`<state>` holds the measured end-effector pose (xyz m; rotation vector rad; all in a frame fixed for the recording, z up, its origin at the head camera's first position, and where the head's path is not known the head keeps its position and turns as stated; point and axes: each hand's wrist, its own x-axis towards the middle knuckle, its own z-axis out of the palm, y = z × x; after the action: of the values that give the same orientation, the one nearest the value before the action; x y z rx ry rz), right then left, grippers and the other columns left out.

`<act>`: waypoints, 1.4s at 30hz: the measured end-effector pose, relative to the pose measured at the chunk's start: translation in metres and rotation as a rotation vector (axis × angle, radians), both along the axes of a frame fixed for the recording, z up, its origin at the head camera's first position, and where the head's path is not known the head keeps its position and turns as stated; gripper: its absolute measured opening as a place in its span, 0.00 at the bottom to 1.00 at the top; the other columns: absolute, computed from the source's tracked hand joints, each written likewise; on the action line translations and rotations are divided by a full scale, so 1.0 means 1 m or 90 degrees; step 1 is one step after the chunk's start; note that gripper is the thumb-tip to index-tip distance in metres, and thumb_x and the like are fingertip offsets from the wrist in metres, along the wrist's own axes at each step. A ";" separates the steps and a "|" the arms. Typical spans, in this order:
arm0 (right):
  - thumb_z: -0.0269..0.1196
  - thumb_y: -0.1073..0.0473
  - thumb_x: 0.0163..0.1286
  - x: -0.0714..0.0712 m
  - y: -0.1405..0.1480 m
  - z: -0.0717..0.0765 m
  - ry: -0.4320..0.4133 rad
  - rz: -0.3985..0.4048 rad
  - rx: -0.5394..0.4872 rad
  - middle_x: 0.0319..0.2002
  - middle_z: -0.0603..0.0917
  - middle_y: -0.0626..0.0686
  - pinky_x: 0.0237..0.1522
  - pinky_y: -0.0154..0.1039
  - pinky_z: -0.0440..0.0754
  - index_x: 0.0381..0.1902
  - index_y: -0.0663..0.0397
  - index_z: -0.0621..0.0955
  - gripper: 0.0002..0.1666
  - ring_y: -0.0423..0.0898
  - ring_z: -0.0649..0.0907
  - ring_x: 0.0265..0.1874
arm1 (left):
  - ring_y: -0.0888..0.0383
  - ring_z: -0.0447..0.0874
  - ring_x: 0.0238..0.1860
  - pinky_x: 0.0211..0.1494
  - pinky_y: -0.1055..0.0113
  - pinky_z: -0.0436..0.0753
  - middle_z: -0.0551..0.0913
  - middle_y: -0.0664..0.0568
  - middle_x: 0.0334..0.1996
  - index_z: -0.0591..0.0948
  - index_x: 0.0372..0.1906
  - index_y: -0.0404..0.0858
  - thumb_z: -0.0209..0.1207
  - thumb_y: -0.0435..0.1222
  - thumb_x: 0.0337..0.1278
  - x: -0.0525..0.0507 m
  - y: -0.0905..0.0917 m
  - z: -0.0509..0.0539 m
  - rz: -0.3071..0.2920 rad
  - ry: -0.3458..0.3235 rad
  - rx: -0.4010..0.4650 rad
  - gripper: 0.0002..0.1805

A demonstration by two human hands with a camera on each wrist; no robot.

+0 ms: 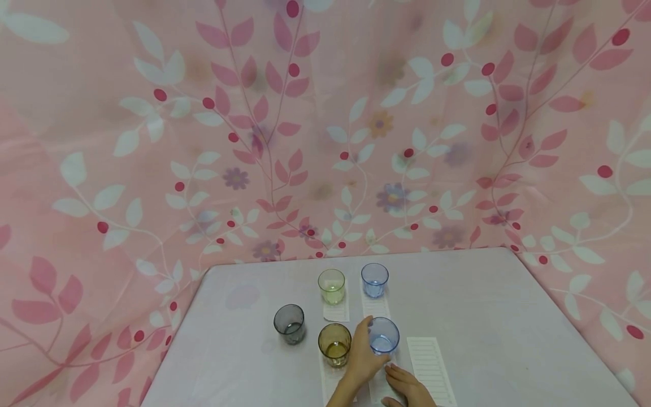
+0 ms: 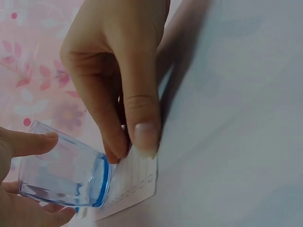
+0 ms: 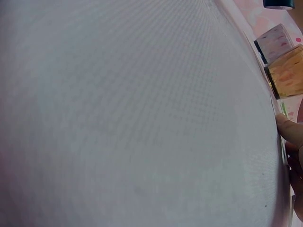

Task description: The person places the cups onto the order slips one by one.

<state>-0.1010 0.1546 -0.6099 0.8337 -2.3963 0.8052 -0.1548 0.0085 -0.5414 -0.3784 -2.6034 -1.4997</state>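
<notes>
In the head view my left hand (image 1: 362, 357) grips a clear blue glass (image 1: 383, 337) from its left side, fingers and thumb around its wall. The left wrist view shows this glass (image 2: 64, 165) with its darker blue base close to a printed paper slip (image 2: 135, 182). My right hand (image 1: 408, 388) is just below the glass, its fingertips touching the slip. Extended fingers and thumb of the right hand (image 2: 118, 71) point down at the paper in the left wrist view. Only part of the right hand (image 3: 294, 151) appears at the right wrist view's edge.
An amber glass (image 1: 334, 346) stands left of my left hand, a grey glass (image 1: 290, 325) farther left. Behind them a green glass (image 1: 331, 287) and another blue glass (image 1: 374, 281) stand on paper slips. One more slip (image 1: 431, 370) lies at right on the white-covered table (image 1: 519, 316).
</notes>
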 end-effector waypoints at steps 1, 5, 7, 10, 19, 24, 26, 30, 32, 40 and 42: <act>0.72 0.49 0.51 0.000 0.000 0.000 0.002 0.000 0.000 0.43 0.85 0.60 0.45 0.31 0.80 0.38 0.70 0.83 0.28 0.49 0.83 0.45 | 0.42 0.74 0.55 0.58 0.54 0.75 0.73 0.40 0.56 0.65 0.62 0.29 0.72 0.26 0.29 0.001 0.000 -0.001 0.008 0.002 0.007 0.45; 0.71 0.47 0.52 0.000 0.000 -0.001 0.000 -0.004 0.004 0.43 0.85 0.59 0.49 0.25 0.76 0.39 0.69 0.83 0.29 0.47 0.83 0.46 | 0.41 0.73 0.56 0.59 0.51 0.74 0.72 0.38 0.57 0.64 0.63 0.27 0.70 0.26 0.29 0.006 0.000 -0.003 0.032 -0.001 0.030 0.46; 0.71 0.47 0.52 -0.001 0.000 -0.001 -0.006 -0.005 0.008 0.44 0.85 0.59 0.50 0.25 0.75 0.40 0.69 0.83 0.29 0.47 0.82 0.47 | 0.40 0.72 0.57 0.60 0.49 0.73 0.72 0.37 0.58 0.63 0.64 0.26 0.69 0.26 0.29 0.007 0.000 -0.003 0.042 -0.006 0.034 0.47; 0.71 0.47 0.52 -0.001 0.001 -0.001 -0.006 -0.005 0.015 0.44 0.85 0.59 0.51 0.23 0.73 0.40 0.69 0.83 0.29 0.46 0.82 0.47 | 0.40 0.72 0.58 0.60 0.47 0.72 0.72 0.36 0.58 0.63 0.63 0.25 0.69 0.26 0.28 0.009 0.000 -0.003 0.053 -0.011 0.043 0.47; 0.70 0.45 0.53 -0.001 0.002 -0.002 0.004 -0.002 0.015 0.45 0.84 0.58 0.52 0.21 0.71 0.39 0.69 0.83 0.30 0.46 0.82 0.48 | 0.42 0.75 0.55 0.58 0.50 0.74 0.76 0.39 0.55 0.67 0.59 0.28 0.71 0.26 0.26 0.012 -0.001 -0.006 0.068 -0.002 0.046 0.44; 0.70 0.45 0.53 -0.002 0.002 -0.005 0.015 0.002 0.009 0.45 0.85 0.58 0.57 0.15 0.59 0.40 0.70 0.83 0.30 0.46 0.82 0.47 | 0.42 0.75 0.56 0.59 0.51 0.74 0.76 0.39 0.55 0.67 0.60 0.28 0.71 0.28 0.28 0.012 -0.001 -0.008 0.064 0.001 0.051 0.44; 0.70 0.45 0.53 -0.002 0.002 -0.005 0.017 0.006 0.007 0.46 0.84 0.57 0.58 0.15 0.58 0.40 0.70 0.83 0.31 0.45 0.82 0.48 | 0.42 0.74 0.56 0.60 0.52 0.73 0.76 0.39 0.55 0.67 0.60 0.28 0.71 0.29 0.28 0.011 0.000 -0.009 0.063 0.001 0.052 0.44; 0.70 0.45 0.53 -0.002 0.003 -0.005 0.016 0.009 0.002 0.46 0.84 0.58 0.58 0.15 0.58 0.40 0.70 0.83 0.31 0.43 0.81 0.50 | 0.42 0.75 0.56 0.59 0.53 0.74 0.76 0.40 0.56 0.67 0.61 0.29 0.71 0.30 0.28 0.011 0.000 -0.009 0.061 -0.002 0.049 0.44; 0.70 0.46 0.53 -0.002 0.003 -0.005 0.016 0.010 0.000 0.46 0.84 0.58 0.58 0.15 0.58 0.40 0.70 0.83 0.31 0.42 0.80 0.51 | 0.42 0.75 0.56 0.59 0.53 0.74 0.76 0.40 0.56 0.67 0.61 0.29 0.71 0.30 0.28 0.011 0.001 -0.010 0.061 -0.001 0.048 0.44; 0.70 0.46 0.53 -0.002 0.003 -0.005 0.014 0.012 0.000 0.45 0.84 0.59 0.58 0.15 0.58 0.40 0.70 0.83 0.30 0.43 0.81 0.51 | 0.42 0.74 0.57 0.60 0.53 0.73 0.76 0.39 0.56 0.66 0.62 0.29 0.72 0.30 0.28 0.010 0.001 -0.010 0.058 -0.012 0.046 0.45; 0.70 0.46 0.53 -0.002 0.003 -0.004 0.013 0.013 -0.001 0.45 0.84 0.59 0.58 0.15 0.58 0.40 0.71 0.83 0.30 0.43 0.81 0.50 | 0.42 0.74 0.56 0.60 0.52 0.74 0.75 0.39 0.57 0.66 0.62 0.29 0.72 0.31 0.28 0.010 0.001 -0.010 0.058 -0.015 0.043 0.45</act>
<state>-0.1032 0.1575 -0.6143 0.8626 -2.3721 0.8019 -0.1447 0.0093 -0.5516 -0.2334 -2.5419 -1.5660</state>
